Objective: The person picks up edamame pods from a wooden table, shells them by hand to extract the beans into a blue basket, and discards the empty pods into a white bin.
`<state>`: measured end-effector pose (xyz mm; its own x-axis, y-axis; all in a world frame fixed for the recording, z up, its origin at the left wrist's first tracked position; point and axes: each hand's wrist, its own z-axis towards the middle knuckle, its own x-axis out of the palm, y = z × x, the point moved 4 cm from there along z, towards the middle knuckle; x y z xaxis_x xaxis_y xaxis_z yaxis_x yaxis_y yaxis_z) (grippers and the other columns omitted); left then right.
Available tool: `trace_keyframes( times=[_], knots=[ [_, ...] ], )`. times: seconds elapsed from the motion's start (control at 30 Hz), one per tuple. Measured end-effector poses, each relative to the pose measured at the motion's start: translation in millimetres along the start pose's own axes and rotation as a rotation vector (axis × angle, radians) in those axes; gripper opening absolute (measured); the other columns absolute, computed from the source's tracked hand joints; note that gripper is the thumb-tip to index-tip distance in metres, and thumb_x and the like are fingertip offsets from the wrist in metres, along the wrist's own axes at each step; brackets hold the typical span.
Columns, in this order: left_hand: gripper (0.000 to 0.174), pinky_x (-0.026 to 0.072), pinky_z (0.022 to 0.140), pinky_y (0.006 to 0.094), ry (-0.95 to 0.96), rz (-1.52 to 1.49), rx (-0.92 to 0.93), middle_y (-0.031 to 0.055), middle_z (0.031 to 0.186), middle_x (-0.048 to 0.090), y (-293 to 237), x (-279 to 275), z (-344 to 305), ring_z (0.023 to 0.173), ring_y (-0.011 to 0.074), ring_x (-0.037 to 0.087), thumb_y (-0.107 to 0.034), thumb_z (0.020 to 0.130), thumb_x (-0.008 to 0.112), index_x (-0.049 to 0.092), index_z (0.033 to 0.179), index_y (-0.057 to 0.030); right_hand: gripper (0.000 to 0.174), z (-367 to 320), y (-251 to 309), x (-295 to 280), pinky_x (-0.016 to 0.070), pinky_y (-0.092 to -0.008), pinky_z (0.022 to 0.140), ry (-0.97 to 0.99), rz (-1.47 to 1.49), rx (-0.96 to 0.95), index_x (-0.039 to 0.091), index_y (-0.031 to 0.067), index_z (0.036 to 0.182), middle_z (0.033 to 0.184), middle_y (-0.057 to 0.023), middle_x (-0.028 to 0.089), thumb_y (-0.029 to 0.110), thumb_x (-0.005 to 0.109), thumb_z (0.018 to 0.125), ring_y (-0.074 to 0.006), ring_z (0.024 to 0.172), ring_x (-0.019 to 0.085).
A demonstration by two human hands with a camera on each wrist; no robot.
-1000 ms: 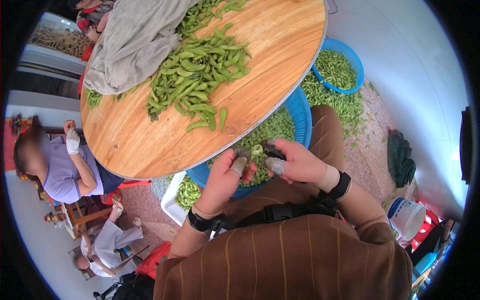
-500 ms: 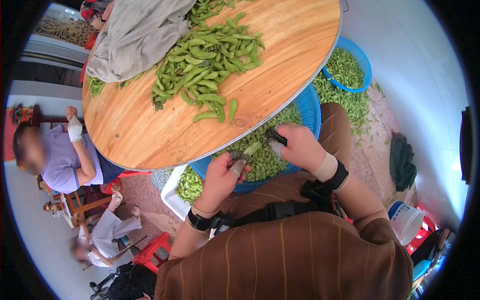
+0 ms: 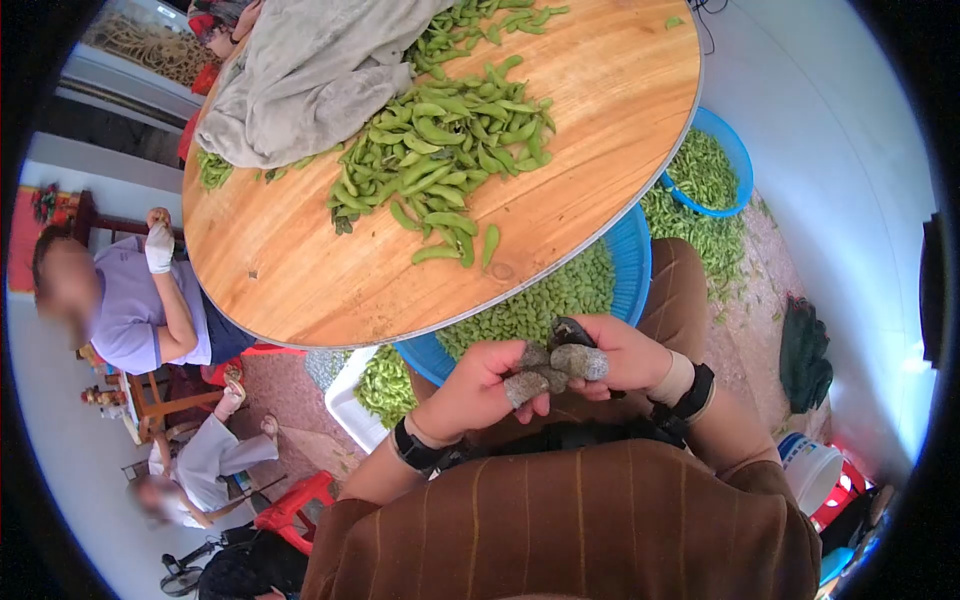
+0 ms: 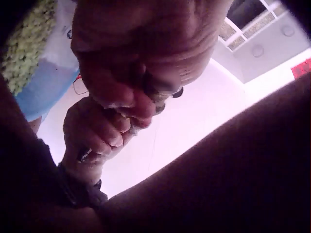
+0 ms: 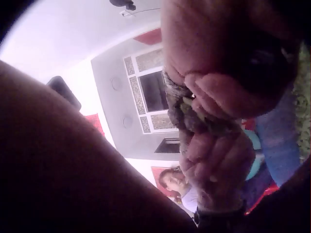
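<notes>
Left hand (image 3: 480,385) and right hand (image 3: 622,358) meet at lower centre of the head view, fingers curled and grey-covered fingertips touching; a small greenish bit shows between them in the right wrist view, but whether either hand grips it I cannot tell. Just beyond them, shelled beans (image 3: 560,300) lie in a blue tub (image 3: 634,250), partly under the edge of the table (image 3: 330,280). Green pods (image 3: 440,150) are heaped on the table at upper centre, beside a grey cloth (image 3: 300,80). Left of the hands sits a white tray (image 3: 352,412) of green pieces.
</notes>
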<state>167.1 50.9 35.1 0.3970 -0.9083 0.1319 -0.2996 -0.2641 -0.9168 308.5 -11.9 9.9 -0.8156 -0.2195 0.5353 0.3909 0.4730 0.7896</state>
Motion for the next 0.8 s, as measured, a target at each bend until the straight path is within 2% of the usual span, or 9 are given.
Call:
trace_keyframes(
  times=[0.2, 0.27, 0.3, 0.33, 0.4, 0.43, 0.5, 0.67, 0.8],
  knots=[
    [0.012, 0.0425, 0.052, 0.0208, -0.003, -0.734, 0.024, 0.0043, 0.073, 0.060, 24, -3, 2, 0.061, 0.0095, 0.054, -0.012, 0.091, 0.051, 0.057, 0.096, -0.0031, 0.022, 6, 5, -3, 0.0385, -0.0222, 0.040, -0.009, 0.032, -0.119, 0.050, 0.0073, 0.092, 0.064, -0.0010, 0.053, 0.026, 0.060, 0.089, -0.0064, 0.048, 0.050],
    [0.013, 0.0411, 0.052, 0.0216, -0.279, -0.483, -0.010, 0.0030, 0.073, 0.058, 29, -23, -12, 0.062, 0.0096, 0.053, -0.013, 0.092, 0.050, 0.056, 0.098, -0.0037, 0.026, 11, 6, -16, 0.0427, -0.0278, 0.044, -0.281, -0.405, -0.081, 0.052, 0.0048, 0.089, 0.064, -0.0074, 0.057, 0.026, 0.066, 0.084, -0.0146, 0.050, 0.055],
    [0.012, 0.0413, 0.052, 0.0215, -0.379, -0.406, -0.061, 0.0009, 0.072, 0.058, 28, -31, -25, 0.063, 0.0079, 0.053, -0.014, 0.091, 0.053, 0.057, 0.094, -0.0040, 0.028, 13, 10, -19, 0.0470, -0.0372, 0.052, -0.350, -0.758, -0.366, 0.053, 0.0023, 0.088, 0.067, -0.0155, 0.058, 0.025, 0.067, 0.080, -0.0282, 0.056, 0.060],
    [0.012, 0.0413, 0.052, 0.0215, -0.386, -0.406, -0.059, 0.0009, 0.072, 0.058, 33, -39, -37, 0.063, 0.0079, 0.053, -0.014, 0.091, 0.053, 0.057, 0.094, -0.0040, 0.028, 14, 13, -18, 0.0470, -0.0372, 0.052, -0.343, -0.758, -0.369, 0.053, 0.0023, 0.088, 0.067, -0.0155, 0.058, 0.025, 0.067, 0.080, -0.0282, 0.056, 0.060],
    [0.016, 0.0443, 0.053, 0.0265, -0.589, 0.168, -0.206, 0.0045, 0.071, 0.060, 56, -68, -71, 0.063, 0.0138, 0.058, -0.018, 0.086, 0.061, 0.058, 0.091, -0.0025, 0.024, 13, 21, -10, 0.0480, -0.0445, 0.060, -0.360, -1.248, -0.319, 0.054, 0.0018, 0.090, 0.071, -0.0203, 0.058, 0.019, 0.064, 0.078, -0.0375, 0.068, 0.060],
    [0.016, 0.0443, 0.053, 0.0265, -0.595, 0.168, -0.209, 0.0045, 0.071, 0.060, 72, -78, -89, 0.063, 0.0138, 0.058, -0.018, 0.086, 0.061, 0.058, 0.091, -0.0025, 0.024, 13, 32, -5, 0.0480, -0.0445, 0.060, -0.353, -1.246, -0.322, 0.054, 0.0018, 0.090, 0.071, -0.0203, 0.058, 0.019, 0.064, 0.078, -0.0375, 0.068, 0.060],
    [0.024, 0.0459, 0.052, 0.0291, -0.769, 0.943, -0.275, 0.0092, 0.071, 0.063, 90, -97, -121, 0.058, 0.0141, 0.058, -0.017, 0.083, 0.065, 0.058, 0.097, 0.0006, 0.019, 17, 65, 5, 0.0478, -0.0472, 0.062, -0.530, -1.237, -0.490, 0.054, 0.0021, 0.088, 0.072, -0.0210, 0.058, 0.013, 0.061, 0.075, -0.0375, 0.073, 0.060],
    [0.024, 0.0493, 0.060, 0.0288, -0.986, 1.016, -0.362, 0.0129, 0.082, 0.067, 62, -94, -130, 0.069, 0.0156, 0.064, -0.012, 0.082, 0.064, 0.057, 0.100, 0.0020, 0.018, 61, 92, 3, 0.0459, -0.0461, 0.062, -0.740, -1.388, -0.569, 0.054, 0.0013, 0.085, 0.071, -0.0205, 0.057, 0.014, 0.062, 0.075, -0.0386, 0.071, 0.058],
    [0.016, 0.0483, 0.058, 0.0319, -0.908, 0.692, 0.180, 0.0135, 0.071, 0.061, 16, -62, -80, 0.064, 0.0244, 0.062, -0.010, 0.078, 0.065, 0.058, 0.089, 0.0008, 0.020, 72, 89, -9, 0.0458, -0.0464, 0.061, -0.657, -1.324, -0.458, 0.056, 0.0012, 0.083, 0.071, -0.0209, 0.058, 0.018, 0.062, 0.075, -0.0390, 0.071, 0.059]
  ],
)
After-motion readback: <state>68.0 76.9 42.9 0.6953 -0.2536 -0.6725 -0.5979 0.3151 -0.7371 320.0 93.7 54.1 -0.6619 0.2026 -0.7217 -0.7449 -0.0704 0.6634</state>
